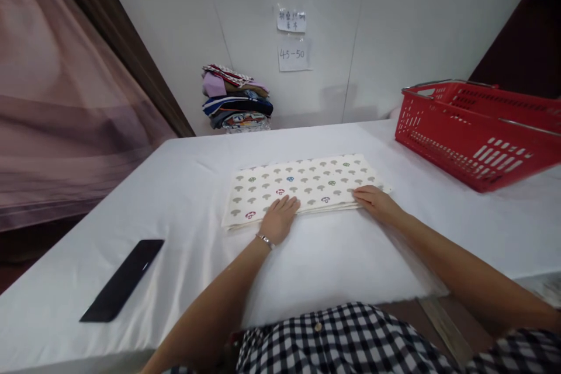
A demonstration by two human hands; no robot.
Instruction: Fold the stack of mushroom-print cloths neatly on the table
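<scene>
A folded white cloth point(307, 184) printed with small mushrooms, mostly grey with a few coloured ones, lies flat on the white-covered table point(197, 187). My left hand point(279, 219), with a bracelet at the wrist, rests palm down on its near edge, left of the middle, fingers stretched out. At the near right corner my right hand point(376, 201) touches the cloth with its fingers extended and close together. Several layers show along the near edge. Neither hand wraps round the cloth.
A red plastic basket point(473, 134) stands at the back right. At the left lies a dark flat rectangular object point(125, 280). A stack of folded fabrics point(236, 99) rises behind the table's far edge, by a wall point(324, 0) with paper signs. Curtains point(65, 82) hang at the left.
</scene>
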